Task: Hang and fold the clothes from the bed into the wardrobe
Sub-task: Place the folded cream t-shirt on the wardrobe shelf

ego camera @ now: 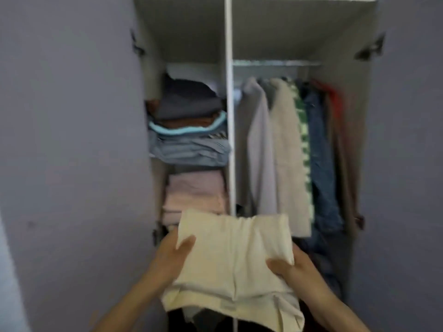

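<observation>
Holding a folded cream garment in front of the open wardrobe, the person has one hand on each side edge. The left hand grips the left edge and the right hand the right, each with the thumb on top of the cloth; the fingers are hidden underneath.

The garment's long axis runs roughly away from the person toward the wardrobe, with its far edge raised. It sits about in line with the upright divider, so it faces neither compartment squarely.

The shelves of folded clothes lie ahead and to the left:
- A pink stack on the lower shelf sits just beyond the garment's far left corner.
- A blue and grey stack sits on the shelf above.

The hanging clothes fill the right side under the rail.

Since the piece is already folded, it most likely belongs on the shelf side. That would mean a shift leftward and forward, far edge leading. The left hand is the nearer to the pink stack, and the gap above that stack looks narrow.
</observation>
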